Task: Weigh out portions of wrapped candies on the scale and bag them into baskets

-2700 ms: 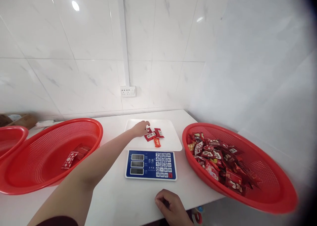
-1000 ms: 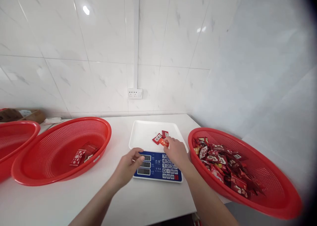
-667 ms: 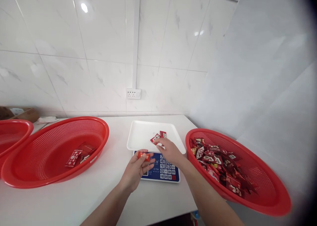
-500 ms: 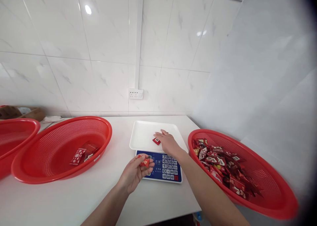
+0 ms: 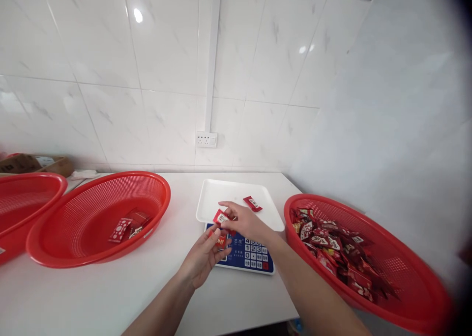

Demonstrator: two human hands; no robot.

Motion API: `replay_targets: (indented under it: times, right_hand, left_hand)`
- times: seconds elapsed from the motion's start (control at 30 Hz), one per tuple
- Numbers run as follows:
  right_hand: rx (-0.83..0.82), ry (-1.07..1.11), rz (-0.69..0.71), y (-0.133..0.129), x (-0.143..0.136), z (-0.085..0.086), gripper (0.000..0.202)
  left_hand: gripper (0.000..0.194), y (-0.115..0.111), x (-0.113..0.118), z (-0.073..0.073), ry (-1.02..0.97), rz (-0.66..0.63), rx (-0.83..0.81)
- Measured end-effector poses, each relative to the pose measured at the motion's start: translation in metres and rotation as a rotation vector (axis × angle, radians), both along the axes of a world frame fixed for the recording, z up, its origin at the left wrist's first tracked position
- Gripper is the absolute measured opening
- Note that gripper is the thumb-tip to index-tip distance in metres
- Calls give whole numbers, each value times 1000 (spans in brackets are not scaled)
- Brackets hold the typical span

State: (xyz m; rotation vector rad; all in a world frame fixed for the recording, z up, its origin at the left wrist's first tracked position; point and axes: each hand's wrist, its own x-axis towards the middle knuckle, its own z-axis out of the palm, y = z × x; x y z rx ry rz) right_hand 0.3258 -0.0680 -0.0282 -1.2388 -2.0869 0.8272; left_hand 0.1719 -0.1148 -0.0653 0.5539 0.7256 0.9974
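clock centred on scale [image 5: 241, 261]. 9 o'clock: middle basket [image 5: 66, 242], dotted packet [image 5: 120, 230] inside. 7: left hand [image 5: 202, 258] — gripping orange-red packet [image 5: 221, 240]. centre: right hand [image 5: 245, 221] — pinching white-labelled packet [image 5: 221, 217]. 1: loose packet [image 5: 252, 203] on tray [image 5: 214, 193]. 4: right basket [image 5: 413, 282], packet heap [image 5: 339, 250].

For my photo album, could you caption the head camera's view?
Left hand and right hand holding wrapped candies above a digital scale, between red plastic baskets.
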Motion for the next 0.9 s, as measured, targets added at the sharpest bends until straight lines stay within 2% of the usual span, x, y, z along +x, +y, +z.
replay_targets:
  times: [0.07,0.13,0.2,0.27,0.33,0.5,0.6,0.67,0.8,0.9]
  right_hand:
    - [-43,43,44,-12,-5,1,50]
    - [21,-4,7,-13,-3,-1,47]
    - [117,-101,-116,-2,6,-5,43]
    - [196,-239,-324,15,21,-11,37]
    - [211,-325,-473,31,37,-19,34]
    - [162,-348,-549,46,57,-34,27]
    - [174,-300,-547,39,50,-30,28]
    - [188,-203,-493,27,37,-25,27]
    - [233,140,-192,-9,0,-20,20]
    - [275,121,-66,-34,-19,-26,21]
  left_hand:
    - [26,2,4,0,-33,-28,-15]
    - [25,5,6,-2,-51,-16,-75]
    - [26,7,5,-4,-44,28,-151]
    - [28,8,2,-4,-28,50,-196]
    - [31,9,-2,-3,-25,40,-207]
    - [35,7,-7,3,-32,29,-195]
    - [36,8,-6,4,-31,29,-197]
    - [37,8,-5,4,-37,19,-197]
    - [40,9,-3,3,-91,-30,-131]
    - [34,8,1,1,-110,-36,-91]
